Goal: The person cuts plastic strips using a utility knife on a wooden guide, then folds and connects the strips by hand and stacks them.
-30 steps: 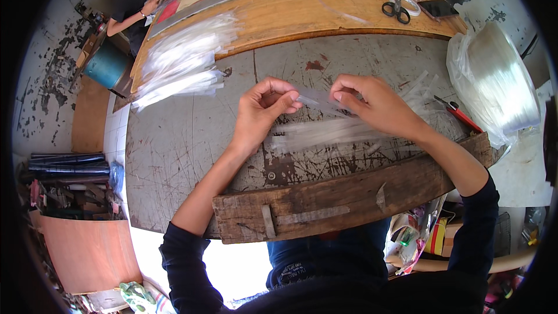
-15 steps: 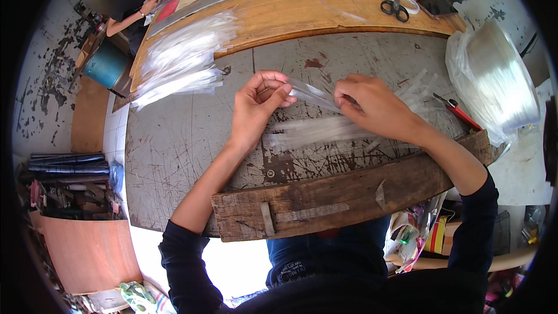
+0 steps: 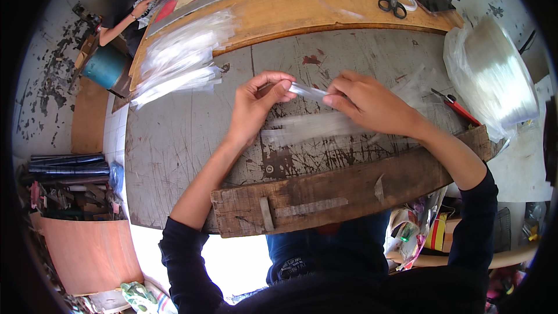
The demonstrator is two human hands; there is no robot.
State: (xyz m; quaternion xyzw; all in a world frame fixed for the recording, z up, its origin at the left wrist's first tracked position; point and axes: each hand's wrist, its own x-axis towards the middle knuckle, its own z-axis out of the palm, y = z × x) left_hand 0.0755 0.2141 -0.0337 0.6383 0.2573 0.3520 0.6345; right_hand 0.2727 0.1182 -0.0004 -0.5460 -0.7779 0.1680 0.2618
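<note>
A clear plastic strip (image 3: 308,91) is stretched between my two hands above the scratched grey table. My left hand (image 3: 256,102) pinches one end between thumb and fingertips. The other end is in the closed fingers of my right hand (image 3: 366,102), which partly hide it. Beneath them on the table lies a flat bundle of similar clear strips (image 3: 317,128), running under my right hand. More loose strips (image 3: 415,87) lie beyond my right wrist.
A worn wooden beam (image 3: 349,197) runs along the near table edge. At right are a red-handled cutter (image 3: 463,110) and a large plastic-wrapped roll (image 3: 494,75). Farther back lie a strip pile (image 3: 180,52), scissors (image 3: 393,6) and a phone (image 3: 436,4). Another person (image 3: 133,6) works at far left.
My right hand has shifted slightly left along the strip, closer to my left hand, so less strip shows between them. The other person's arm has moved a little left.
</note>
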